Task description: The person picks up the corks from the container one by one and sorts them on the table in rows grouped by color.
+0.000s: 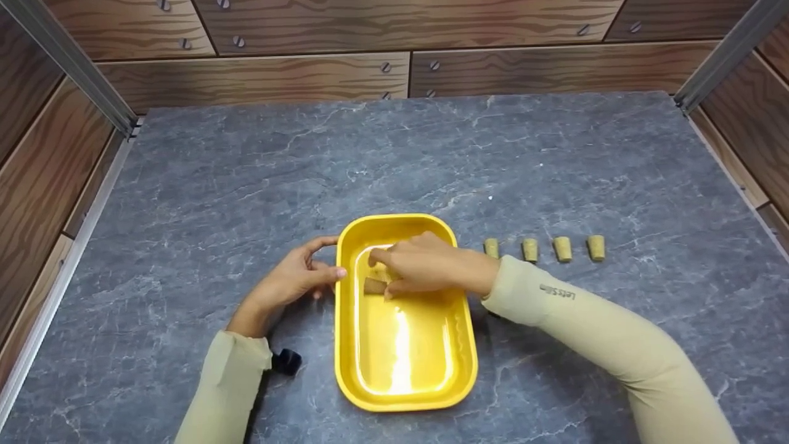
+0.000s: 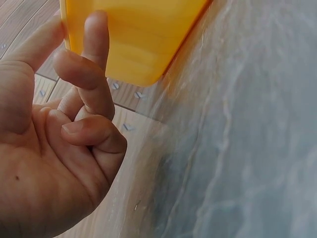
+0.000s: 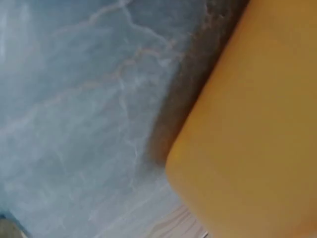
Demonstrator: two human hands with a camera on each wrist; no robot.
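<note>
A yellow plastic tub (image 1: 407, 405) stands on the grey marbled tabletop. My left hand (image 1: 290, 277) holds its left side, with the thumb tip over the rim and other fingers outside; in the left wrist view several fingers of the left hand (image 2: 74, 134) bend below the wall. Inside the tub, my right hand (image 1: 425, 262) reaches low over the floor with thumb and index finger apart. One brown cork (image 1: 374, 286) lies by the right thumb tip. The right wrist view shows only the tub's outer wall (image 3: 257, 124), not the hand.
To the right of the tub, several tapered corks (image 1: 562, 249) stand in a row, the nearest partly behind the right forearm. A black block (image 1: 286, 362) sits at the left wrist. Wood-patterned panels (image 1: 259, 80) enclose the back and sides of the table.
</note>
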